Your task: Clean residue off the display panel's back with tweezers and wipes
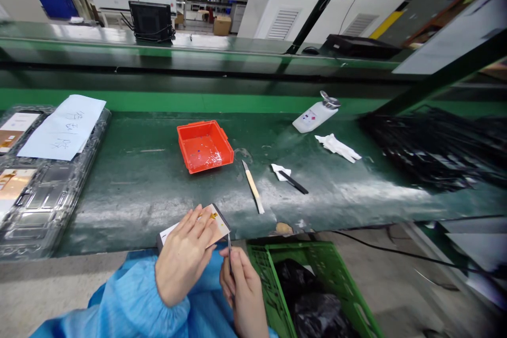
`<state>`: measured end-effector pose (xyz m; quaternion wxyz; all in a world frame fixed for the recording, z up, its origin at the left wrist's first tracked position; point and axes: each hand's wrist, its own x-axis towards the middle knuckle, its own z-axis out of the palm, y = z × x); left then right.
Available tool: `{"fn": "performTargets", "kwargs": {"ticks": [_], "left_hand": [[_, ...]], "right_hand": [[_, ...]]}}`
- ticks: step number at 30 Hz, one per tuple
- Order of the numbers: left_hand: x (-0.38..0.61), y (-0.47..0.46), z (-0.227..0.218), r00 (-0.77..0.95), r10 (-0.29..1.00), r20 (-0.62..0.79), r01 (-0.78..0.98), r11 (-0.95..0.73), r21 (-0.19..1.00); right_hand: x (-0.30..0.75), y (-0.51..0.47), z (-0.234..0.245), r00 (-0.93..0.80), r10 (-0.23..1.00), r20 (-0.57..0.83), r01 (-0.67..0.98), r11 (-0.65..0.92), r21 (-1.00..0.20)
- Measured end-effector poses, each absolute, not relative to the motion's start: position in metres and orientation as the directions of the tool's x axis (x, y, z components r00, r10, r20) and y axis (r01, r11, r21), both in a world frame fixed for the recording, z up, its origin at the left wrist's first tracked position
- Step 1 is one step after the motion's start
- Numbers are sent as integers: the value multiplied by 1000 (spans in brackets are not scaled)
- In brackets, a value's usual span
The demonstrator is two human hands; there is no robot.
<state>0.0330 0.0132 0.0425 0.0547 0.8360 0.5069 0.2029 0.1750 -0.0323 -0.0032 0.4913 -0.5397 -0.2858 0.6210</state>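
Observation:
My left hand lies over a small flat panel with a copper-coloured face and a yellow flex strip, and grips it at the near edge of the green bench. My right hand is closed in a pinch on thin metal tweezers, whose tip points up at the panel's lower right corner. Both arms wear blue sleeves. On the bench beyond stand an orange plastic bin with small scraps inside, a pale flat scraper and a black pen-like tool on a white scrap.
Clear plastic trays holding panels, topped by a written paper sheet, fill the left. A white dispenser bottle and a crumpled wipe lie back right, black trays far right. A green crate with a black bag sits below.

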Motion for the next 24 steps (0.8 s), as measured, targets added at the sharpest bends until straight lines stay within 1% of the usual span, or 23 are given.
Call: {"fn": "performTargets", "kwargs": {"ticks": [6,9,15,19,21,24], "left_hand": [[33,13,44,404,867,291,826,-483,292],[33,13,45,402,870,287,827,-479,294],[34,14,42,405,873,274,836,-474,277],[28,13,43,472,851,229,819,-519,243],[23,11,44,495,844,207,806,-535,253],[16,7,45,490,847,206,786,-531,316]], "right_hand": [[175,-34,1,90,906,-413,-281,-375,-884],[175,-34,3,74,910,-409,-265,-377,-887],[176,-34,-1,51,900,-432,-319,-395,-861],[175,-34,-4,84,896,-436,-346,-384,-856],[175,-34,-4,84,890,-448,-347,-396,-850],[175,-31,-2,66,898,-436,-312,-397,-864]]}}
